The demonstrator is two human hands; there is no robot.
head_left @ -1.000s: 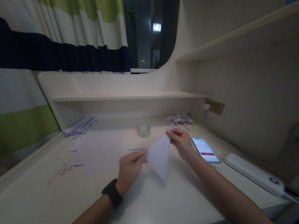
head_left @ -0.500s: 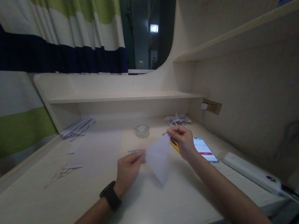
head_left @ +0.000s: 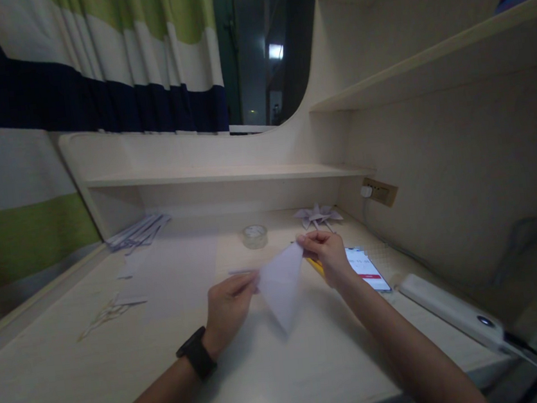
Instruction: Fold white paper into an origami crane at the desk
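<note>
A folded piece of white paper (head_left: 283, 287), triangular in outline, is held up above the desk between my two hands. My left hand (head_left: 231, 299), with a black watch on its wrist, pinches the paper's left corner. At the upper right corner, the thumb and fingers of my right hand (head_left: 325, 253) are closed on the paper. Partly hidden behind my right hand is a yellow tool (head_left: 315, 266), whose kind I cannot make out. A thin paper stick (head_left: 242, 271) lies just beyond my left fingertips.
A roll of clear tape (head_left: 254, 236) and folded paper pinwheel shapes (head_left: 317, 214) sit at the back. Paper strips (head_left: 139, 233), a white sheet (head_left: 182, 269) and thin sticks (head_left: 102, 316) lie left. To the right are a lit phone (head_left: 367, 269) and a long white device (head_left: 448, 310).
My right hand and the paper's upper corner have shifted slightly left and down. Both hands keep their hold on the paper. The view has moved very slightly.
</note>
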